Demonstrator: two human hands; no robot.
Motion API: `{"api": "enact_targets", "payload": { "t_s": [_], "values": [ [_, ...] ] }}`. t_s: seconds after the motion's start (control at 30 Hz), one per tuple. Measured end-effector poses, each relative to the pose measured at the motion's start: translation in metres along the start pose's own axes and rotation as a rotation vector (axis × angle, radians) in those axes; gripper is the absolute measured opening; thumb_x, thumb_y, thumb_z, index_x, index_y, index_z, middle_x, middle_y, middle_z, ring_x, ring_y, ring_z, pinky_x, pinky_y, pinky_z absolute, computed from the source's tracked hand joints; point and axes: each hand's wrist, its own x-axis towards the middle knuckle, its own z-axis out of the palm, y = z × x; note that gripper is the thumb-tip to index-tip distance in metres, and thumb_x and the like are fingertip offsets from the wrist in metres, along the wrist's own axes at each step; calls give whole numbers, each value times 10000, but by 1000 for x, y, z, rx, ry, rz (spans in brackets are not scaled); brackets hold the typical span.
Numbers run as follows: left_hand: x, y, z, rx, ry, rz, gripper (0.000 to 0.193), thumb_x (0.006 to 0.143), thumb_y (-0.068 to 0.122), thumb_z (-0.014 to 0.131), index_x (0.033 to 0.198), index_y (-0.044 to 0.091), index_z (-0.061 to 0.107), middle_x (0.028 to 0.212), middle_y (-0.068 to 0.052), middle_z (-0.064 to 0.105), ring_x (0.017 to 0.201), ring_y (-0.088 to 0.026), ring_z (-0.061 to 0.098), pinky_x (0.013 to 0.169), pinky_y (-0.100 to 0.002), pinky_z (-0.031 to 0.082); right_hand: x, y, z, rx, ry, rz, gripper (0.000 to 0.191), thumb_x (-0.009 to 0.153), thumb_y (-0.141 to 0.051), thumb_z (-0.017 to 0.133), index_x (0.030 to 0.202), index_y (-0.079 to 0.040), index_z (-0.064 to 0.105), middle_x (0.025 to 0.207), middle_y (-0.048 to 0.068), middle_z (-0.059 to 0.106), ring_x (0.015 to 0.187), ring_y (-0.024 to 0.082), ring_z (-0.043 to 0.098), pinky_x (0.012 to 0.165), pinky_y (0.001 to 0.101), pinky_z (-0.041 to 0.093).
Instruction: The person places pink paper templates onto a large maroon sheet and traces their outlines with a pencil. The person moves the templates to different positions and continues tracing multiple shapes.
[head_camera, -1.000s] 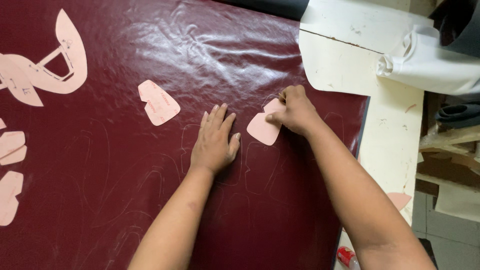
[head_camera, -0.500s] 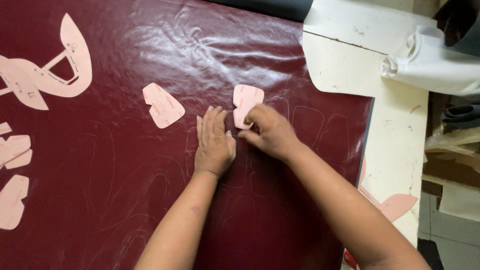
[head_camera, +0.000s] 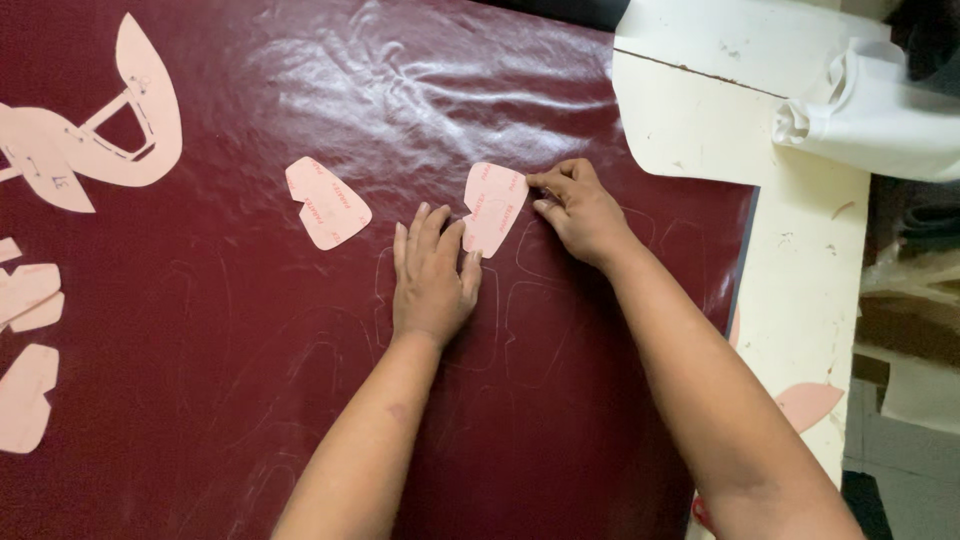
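Observation:
A dark red glossy sheet (head_camera: 250, 380) covers most of the view, with faint traced outlines near its middle. My left hand (head_camera: 432, 280) lies flat on the sheet, fingers together, and its fingertips touch the lower edge of a small pink pattern piece (head_camera: 494, 205). My right hand (head_camera: 578, 208) pinches the right edge of that same piece with thumb and fingers and presses it on the sheet. A second, similar pink piece (head_camera: 327, 201) lies loose to the left of my left hand.
A large pink cut-out template (head_camera: 90, 150) lies at the top left, and several smaller pink pieces (head_camera: 25, 395) along the left edge. Cream board (head_camera: 800, 260) borders the sheet on the right, with white folded material (head_camera: 880, 110) at top right. Another pink piece (head_camera: 808, 403) rests at the right edge.
My right hand carried the pink piece leftward, turned it upright and set it beside my left hand. My left hand stayed flat on the sheet, shifting only slightly.

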Motion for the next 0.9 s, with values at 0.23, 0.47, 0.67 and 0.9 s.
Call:
{"api": "enact_targets", "payload": {
  "t_s": [0.23, 0.47, 0.67, 0.9],
  "values": [
    [2, 5, -1, -30, 3, -30, 296, 979, 252, 651, 1244, 129, 703, 1452, -103, 537, 1472, -314, 397, 1246, -560, 206, -1, 0, -4, -6, -16, 22, 393, 931, -262, 706, 1318, -210, 673, 1325, 63, 525, 1187, 246, 593, 1010, 383, 481],
    [3, 7, -3, -28, -27, -43, 320, 975, 235, 634, 1264, 108, 686, 1462, -112, 531, 1469, -304, 397, 1243, -563, 183, -2, 3, -4, 48, -9, 30, 362, 937, -235, 700, 1298, -205, 688, 1326, 61, 523, 1170, 233, 602, 1012, 364, 493],
    [4, 8, -2, -29, -43, -51, 326, 980, 234, 630, 1272, 100, 680, 1466, -122, 525, 1463, -304, 400, 1238, -564, 176, -1, 7, -5, 70, -32, 36, 354, 949, -195, 675, 1302, -195, 688, 1333, 64, 505, 1160, 227, 595, 1008, 352, 489],
    [4, 8, -2, -26, -32, -49, 325, 969, 234, 638, 1262, 101, 684, 1457, -123, 538, 1452, -307, 431, 1231, -570, 199, 4, 13, -4, 93, -75, 14, 385, 953, -143, 645, 1333, -187, 680, 1340, 74, 492, 1196, 228, 571, 1046, 331, 470]
  ]
}}
